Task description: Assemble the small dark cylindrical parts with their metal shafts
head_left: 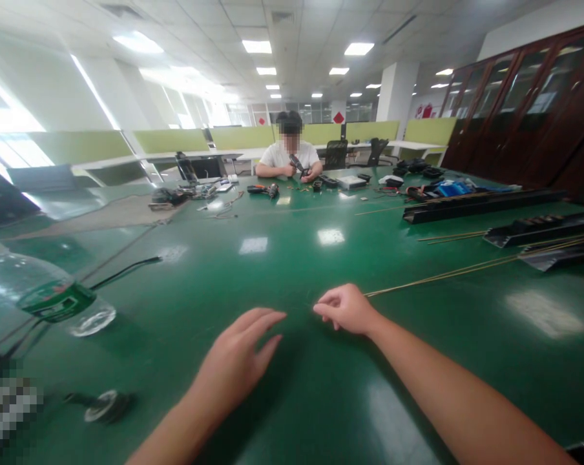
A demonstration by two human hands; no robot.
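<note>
My left hand hovers over the green tabletop, palm inward, its fingers stretched out and the thumb apart; nothing is in it. To its right, my right hand is closed in a pinch near the table surface. Thin brass-coloured rods run from a dark channel at the right and vanish behind this hand, in line with its fingertips. What the pinched fingers hold, if anything, is hidden. A gap separates my two hands.
At left are a clear plastic bottle, a black cable and a round part with a stem. More long black channels lie at right. Across the table, a person handles a dark tool among scattered parts.
</note>
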